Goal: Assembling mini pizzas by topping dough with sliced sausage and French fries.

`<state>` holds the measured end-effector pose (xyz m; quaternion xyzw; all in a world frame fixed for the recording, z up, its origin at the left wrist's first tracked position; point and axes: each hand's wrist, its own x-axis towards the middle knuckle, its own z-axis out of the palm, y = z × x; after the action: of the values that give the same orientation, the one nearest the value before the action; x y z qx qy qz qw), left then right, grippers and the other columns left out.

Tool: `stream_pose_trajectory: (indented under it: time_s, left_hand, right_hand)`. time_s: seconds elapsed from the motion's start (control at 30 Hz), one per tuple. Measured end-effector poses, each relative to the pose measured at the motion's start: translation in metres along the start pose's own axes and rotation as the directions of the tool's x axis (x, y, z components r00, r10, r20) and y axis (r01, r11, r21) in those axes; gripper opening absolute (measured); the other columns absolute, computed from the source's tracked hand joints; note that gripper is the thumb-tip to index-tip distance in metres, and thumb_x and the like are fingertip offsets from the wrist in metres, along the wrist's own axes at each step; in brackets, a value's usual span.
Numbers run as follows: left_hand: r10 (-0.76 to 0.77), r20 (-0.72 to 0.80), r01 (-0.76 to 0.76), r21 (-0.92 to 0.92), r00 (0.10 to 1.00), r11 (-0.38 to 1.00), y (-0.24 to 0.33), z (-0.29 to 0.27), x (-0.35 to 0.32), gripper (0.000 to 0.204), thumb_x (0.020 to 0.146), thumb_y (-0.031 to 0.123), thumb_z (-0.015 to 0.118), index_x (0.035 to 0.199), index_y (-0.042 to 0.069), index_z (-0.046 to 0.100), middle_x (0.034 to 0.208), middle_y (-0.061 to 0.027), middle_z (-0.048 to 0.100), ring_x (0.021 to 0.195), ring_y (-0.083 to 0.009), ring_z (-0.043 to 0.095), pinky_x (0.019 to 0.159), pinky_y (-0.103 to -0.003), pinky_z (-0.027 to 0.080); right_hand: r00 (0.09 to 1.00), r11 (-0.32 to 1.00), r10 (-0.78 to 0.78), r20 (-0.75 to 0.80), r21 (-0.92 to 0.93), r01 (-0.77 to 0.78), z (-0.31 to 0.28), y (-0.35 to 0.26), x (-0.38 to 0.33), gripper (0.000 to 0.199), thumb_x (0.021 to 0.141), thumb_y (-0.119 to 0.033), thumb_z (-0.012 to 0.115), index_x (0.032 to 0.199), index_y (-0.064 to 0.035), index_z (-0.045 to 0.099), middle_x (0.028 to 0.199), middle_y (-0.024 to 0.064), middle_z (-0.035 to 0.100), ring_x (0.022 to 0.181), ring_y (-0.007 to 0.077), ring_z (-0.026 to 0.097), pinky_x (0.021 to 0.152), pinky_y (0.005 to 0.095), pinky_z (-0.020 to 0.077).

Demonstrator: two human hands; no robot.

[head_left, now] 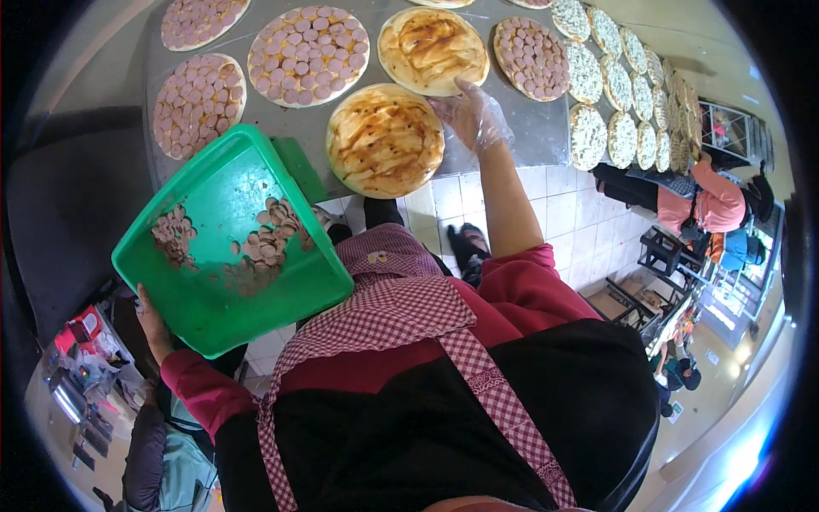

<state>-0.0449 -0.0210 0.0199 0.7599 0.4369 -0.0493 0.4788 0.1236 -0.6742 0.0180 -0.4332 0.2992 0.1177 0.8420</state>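
My left hand [153, 326] grips the outer left side of a green plastic tub [209, 317], held tilted against my front; most of its fingers are hidden. Inside the tub lie two loose heaps of sausage slices [266, 241]. My right hand [471, 119], in a clear plastic glove, is open, fingers stretched to the edges of two sauce-spread pizza bases. The nearer base [386, 147] sits at the table's front edge; the farther base [433, 53] is just behind it. Both carry only reddish-brown sauce over a pale spread.
Pizzas covered in sausage slices [309, 58] lie on the metal table [539, 128], left and right of the sauced bases. Rows of pizzas with whitish shredded topping [589, 136] stretch off to the right. Another person in a pink top [715, 200] stands there. White tiles [546, 200] cover the floor.
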Motion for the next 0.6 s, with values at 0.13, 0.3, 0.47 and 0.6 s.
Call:
stream_pose_trajectory:
  time_s: [0.13, 0.3, 0.47, 0.6]
  left_hand:
    - [-0.003, 0.026, 0.001, 0.076, 1.000, 0.997, 0.003, -0.002, 0.002, 0.060, 0.086, 0.051, 0.047, 0.111, -0.003, 0.055, 0.095, -0.0071, 0.060, 0.080, -0.0167, 0.057, 0.071, -0.030, 0.046]
    - [-0.022, 0.007, 0.021, 0.082, 1.000, 0.996, -0.001, -0.005, 0.009, 0.063, 0.085, 0.053, 0.048, 0.110, -0.004, 0.056, 0.096, -0.0078, 0.060, 0.081, -0.0169, 0.058, 0.071, -0.030, 0.046]
    - [-0.022, 0.028, 0.020, 0.072, 0.999, 0.997, 0.001, -0.004, 0.011, 0.066, 0.084, 0.055, 0.048, 0.111, -0.005, 0.055, 0.098, -0.0093, 0.060, 0.083, -0.0174, 0.058, 0.072, -0.031, 0.046]
    - [-0.049, 0.038, 0.046, 0.092, 0.998, 0.995, 0.010, 0.001, 0.007, 0.067, 0.083, 0.056, 0.048, 0.110, -0.005, 0.056, 0.096, -0.0091, 0.060, 0.082, -0.0173, 0.058, 0.071, -0.031, 0.046]
  right_hand:
    - [0.999, 0.983, -0.015, 0.028, -0.185, 0.020, -0.013, 0.007, 0.003, 0.048, 0.090, -0.029, 0.041, 0.120, 0.0080, 0.035, 0.115, 0.0241, 0.049, 0.102, 0.0283, 0.050, 0.096, 0.0372, 0.0350]
    - [0.998, 0.967, 0.014, 0.062, -0.254, 0.002, -0.025, 0.012, 0.015, 0.045, 0.089, -0.029, 0.044, 0.115, 0.0075, 0.041, 0.113, 0.0219, 0.052, 0.102, 0.0236, 0.051, 0.095, 0.0335, 0.0357]
    - [0.998, 0.975, 0.041, 0.037, -0.220, -0.032, -0.030, 0.014, 0.012, 0.040, 0.088, -0.028, 0.047, 0.110, 0.0058, 0.048, 0.108, 0.0195, 0.057, 0.100, 0.0234, 0.053, 0.091, 0.0324, 0.0382]
    - [0.984, 0.842, -0.014, -0.179, -0.533, -0.085, -0.003, -0.001, -0.004, 0.038, 0.088, -0.025, 0.049, 0.107, 0.0084, 0.050, 0.107, 0.0209, 0.057, 0.095, 0.0249, 0.056, 0.091, 0.0348, 0.0398]
